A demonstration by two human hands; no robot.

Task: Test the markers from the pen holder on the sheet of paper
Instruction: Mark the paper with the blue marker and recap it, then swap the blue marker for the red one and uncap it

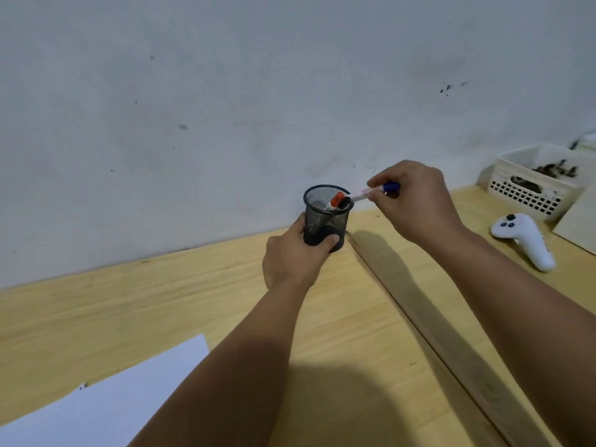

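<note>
A black mesh pen holder point(326, 221) stands on the wooden table near the wall. My left hand point(290, 262) grips its lower part from the left. My right hand point(416, 201) pinches a marker with a blue cap point(375, 189), tilted, its lower end at the holder's rim. Inside the holder lean a marker with a red cap point(337, 200) and a black one point(345, 203). A white sheet of paper point(106, 398) lies at the near left, partly under my left forearm.
A white game controller point(524, 237) lies on the table to the right. Behind it sits a white slotted basket point(535, 185) with dark bits inside. A darker wooden strip point(432, 321) runs diagonally from the holder to the near right. A pale board point(580, 221) lies at the right edge.
</note>
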